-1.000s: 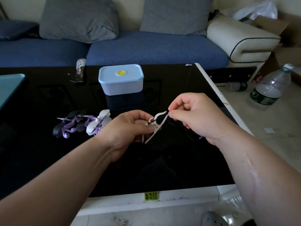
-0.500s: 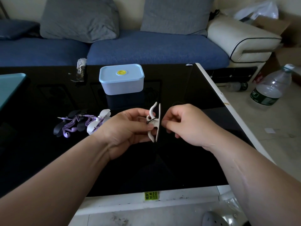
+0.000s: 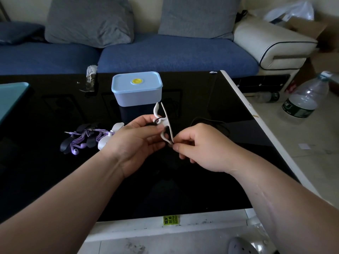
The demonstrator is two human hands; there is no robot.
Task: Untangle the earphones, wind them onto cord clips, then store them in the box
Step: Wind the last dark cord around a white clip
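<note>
My left hand (image 3: 135,142) grips a white cord clip (image 3: 164,123) held upright above the black table (image 3: 55,180). A black earphone cord (image 3: 209,121) loops through the clip and trails off to the right across the table. My right hand (image 3: 201,149) pinches that cord at the clip's lower tip. Left of my hands lies a tangle of purple earphones (image 3: 82,142) with black and white cord clips (image 3: 117,128). The light blue box (image 3: 136,88) with a yellow spot on its lid stands shut behind my hands.
A teal object (image 3: 11,98) sits at the table's left edge, and a crumpled wrapper (image 3: 90,77) lies near the back. A blue sofa (image 3: 165,54) runs behind the table. To the right, a large water bottle (image 3: 306,98) stands on the floor.
The clip has turned from lying slanted to standing upright and has risen a little. My right hand has dropped from the clip's top to its lower tip.
</note>
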